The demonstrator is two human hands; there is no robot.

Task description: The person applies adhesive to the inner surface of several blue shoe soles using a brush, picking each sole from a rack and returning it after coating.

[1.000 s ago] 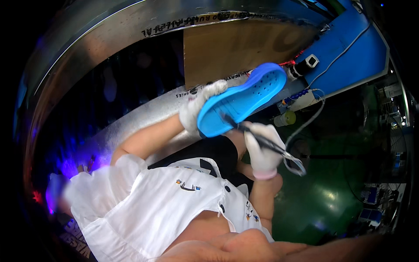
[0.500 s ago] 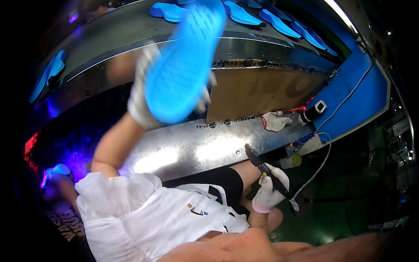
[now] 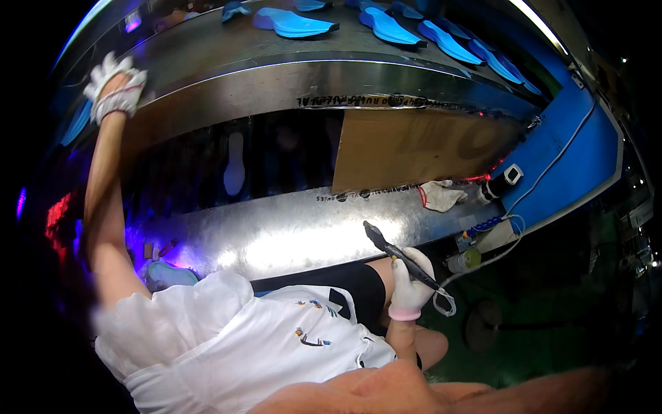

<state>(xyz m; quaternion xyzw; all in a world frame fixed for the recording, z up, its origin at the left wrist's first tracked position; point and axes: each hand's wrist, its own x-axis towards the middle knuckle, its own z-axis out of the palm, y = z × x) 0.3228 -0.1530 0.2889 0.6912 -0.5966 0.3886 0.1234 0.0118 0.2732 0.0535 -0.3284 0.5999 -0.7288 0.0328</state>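
My left hand (image 3: pixel 116 90), in a white glove, reaches out over the far left of the grey work surface (image 3: pixel 200 58). Its fingers are spread and nothing shows in them. Beside it, at the surface's edge, lies a blue shoe sole (image 3: pixel 77 123), partly hidden. In my right hand (image 3: pixel 412 286), gloved in white with a pink cuff, is a black brush-like tool (image 3: pixel 376 236) with a pale cord or tube at its rear end. The tool's tip points up and left, above the metal ledge (image 3: pixel 289 238).
More blue soles (image 3: pixel 293 24) lie along the far surface. A brown cardboard sheet (image 3: pixel 414 148) leans under its edge. On the ledge are a loose white glove (image 3: pixel 441 196) and a black cylindrical device (image 3: pixel 500 183). A pale-blue sole (image 3: pixel 172 274) is at lower left. A blue panel (image 3: pixel 569 152) stands right.
The blue sole that my left hand held up is out of that hand. The left hand has moved far left and opened. My right hand with the tool has shifted slightly left.
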